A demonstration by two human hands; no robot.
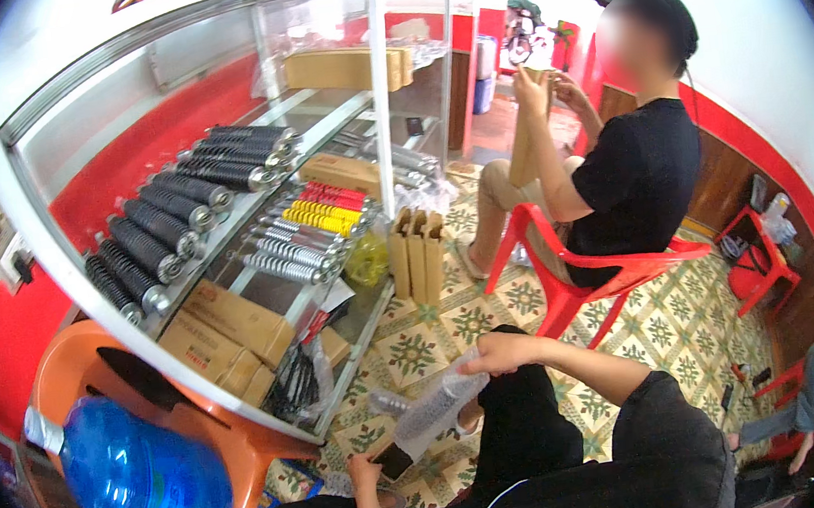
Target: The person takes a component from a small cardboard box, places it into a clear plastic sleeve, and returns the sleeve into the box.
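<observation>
My right hand (pixel 503 352) grips the upper end of a whitish bubble-wrap bundle (pixel 439 405), which slants down to the left in front of my knee. What the wrap contains is hard to make out. Lower down, my left hand (pixel 365 474) holds the edge of a small dark rectangular object (pixel 393 463), beside the bundle's lower end. Its exact kind cannot be told.
At left, a glass display case (pixel 385 100) holds black shock absorbers (pixel 159 235), coloured ones and cardboard boxes (pixel 228 325). An orange chair (pixel 248 438) carries a blue water bottle (pixel 147 467). Open cartons (pixel 418 256) stand near a seated person (pixel 636 170) handling cardboard.
</observation>
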